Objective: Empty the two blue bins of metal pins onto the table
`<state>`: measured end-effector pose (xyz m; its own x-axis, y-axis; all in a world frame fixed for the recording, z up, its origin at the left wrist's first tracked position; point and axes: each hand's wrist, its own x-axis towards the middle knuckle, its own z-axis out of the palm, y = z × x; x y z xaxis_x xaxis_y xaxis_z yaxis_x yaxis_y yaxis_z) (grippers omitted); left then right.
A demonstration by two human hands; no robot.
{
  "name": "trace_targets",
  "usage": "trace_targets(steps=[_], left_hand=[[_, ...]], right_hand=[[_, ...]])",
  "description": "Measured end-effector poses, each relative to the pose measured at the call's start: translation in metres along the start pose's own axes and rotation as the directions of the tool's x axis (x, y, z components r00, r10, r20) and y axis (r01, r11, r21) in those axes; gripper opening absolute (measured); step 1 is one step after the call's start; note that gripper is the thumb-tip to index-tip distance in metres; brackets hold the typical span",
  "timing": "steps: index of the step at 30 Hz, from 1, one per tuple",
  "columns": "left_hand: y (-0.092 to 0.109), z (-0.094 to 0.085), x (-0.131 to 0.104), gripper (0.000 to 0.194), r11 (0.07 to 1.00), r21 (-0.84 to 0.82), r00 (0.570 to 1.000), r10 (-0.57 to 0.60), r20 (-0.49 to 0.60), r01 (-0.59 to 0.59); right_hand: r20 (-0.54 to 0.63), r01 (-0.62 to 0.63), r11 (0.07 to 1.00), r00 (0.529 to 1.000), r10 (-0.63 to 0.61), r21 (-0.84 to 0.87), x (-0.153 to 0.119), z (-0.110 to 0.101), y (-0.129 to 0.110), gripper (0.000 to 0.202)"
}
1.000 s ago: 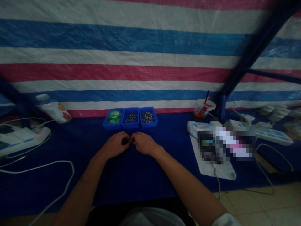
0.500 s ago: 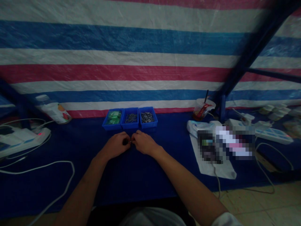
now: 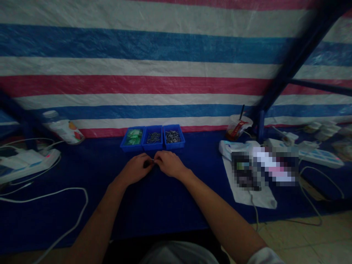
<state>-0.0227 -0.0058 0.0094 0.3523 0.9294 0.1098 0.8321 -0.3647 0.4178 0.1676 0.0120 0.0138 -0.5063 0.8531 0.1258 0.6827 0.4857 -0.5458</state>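
My left hand (image 3: 136,169) and my right hand (image 3: 169,164) meet in front of three small blue bins, fingertips pinched close together. Between them shows a tiny shiny metal piece (image 3: 153,160), too small and dark to name more exactly; both hands appear to grip it. The left bin (image 3: 132,148) contains green-and-clear plastic packets (image 3: 134,136). Small metal parts (image 3: 153,138) lie in the middle bin (image 3: 152,147), and similar slim metal parts (image 3: 172,136) fill the right bin (image 3: 175,145).
On the blue table (image 3: 162,205), a bottle (image 3: 64,129) leans at the left near a power strip (image 3: 41,167) and a white cable (image 3: 79,205). To the right are a plastic cup (image 3: 237,128), a white bag (image 3: 233,146), blurred-out items (image 3: 246,174) and another power strip (image 3: 320,156).
Both hands stay nearly in place. My fingertips have shifted slightly around the small metal piece, which now sits a little higher between them.
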Motion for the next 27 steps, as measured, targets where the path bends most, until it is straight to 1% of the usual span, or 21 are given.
trace_targets(steps=[3, 5, 7, 9, 11, 14, 18, 21, 25, 27], left_hand=[[0.000, -0.001, 0.000, 0.009, 1.000, 0.011, 0.999, -0.011, -0.033, 0.011], [-0.001, -0.001, -0.001, 0.009, 1.000, 0.009, 0.999, -0.015, -0.049, 0.015], [-0.001, -0.001, -0.001, 0.009, 1.000, 0.007, 0.999, -0.024, -0.049, 0.024], [-0.001, -0.002, -0.001, 0.009, 0.999, 0.009, 0.999, -0.031, -0.039, 0.031], [0.000, -0.002, -0.002, 0.008, 0.999, 0.011, 0.999, -0.033, -0.038, 0.033], [0.002, -0.001, -0.002, 0.012, 0.999, 0.005, 0.997, -0.042, -0.060, 0.042], [0.003, 0.002, -0.001, 0.020, 1.000, 0.011, 0.996, -0.021, -0.090, 0.022], [0.003, 0.005, 0.000, 0.020, 1.000, 0.009, 0.996, -0.004, -0.089, 0.005], [0.001, 0.007, 0.001, 0.017, 1.000, -0.009, 0.998, 0.021, -0.064, -0.021], [-0.001, 0.008, 0.002, 0.016, 0.999, -0.022, 0.997, 0.046, -0.054, -0.047]], right_hand=[[-0.075, -0.062, 0.993, 0.995, 0.070, 0.102, 0.003, -0.003, 0.001, 0.016], [-0.118, -0.064, 0.969, 0.989, 0.094, 0.237, 0.006, -0.004, 0.002, 0.013], [-0.140, -0.049, 0.916, 0.984, 0.113, 0.399, 0.010, -0.006, 0.002, 0.009], [-0.121, -0.054, 0.827, 0.982, 0.146, 0.560, 0.012, -0.008, 0.003, 0.005], [-0.063, -0.085, 0.715, 0.982, 0.179, 0.694, 0.014, -0.010, 0.002, 0.004], [0.027, -0.136, 0.552, 0.979, 0.202, 0.823, 0.014, -0.012, 0.003, 0.006], [0.089, -0.150, 0.368, 0.980, 0.177, 0.918, 0.013, -0.013, 0.005, 0.008], [0.103, -0.148, 0.243, 0.977, 0.185, 0.959, 0.012, -0.015, 0.005, 0.012], [0.119, -0.133, 0.062, 0.973, 0.198, 0.989, 0.011, -0.022, 0.003, 0.024], [0.113, -0.113, -0.010, 0.975, 0.193, 0.994, 0.010, -0.025, 0.002, 0.027]])
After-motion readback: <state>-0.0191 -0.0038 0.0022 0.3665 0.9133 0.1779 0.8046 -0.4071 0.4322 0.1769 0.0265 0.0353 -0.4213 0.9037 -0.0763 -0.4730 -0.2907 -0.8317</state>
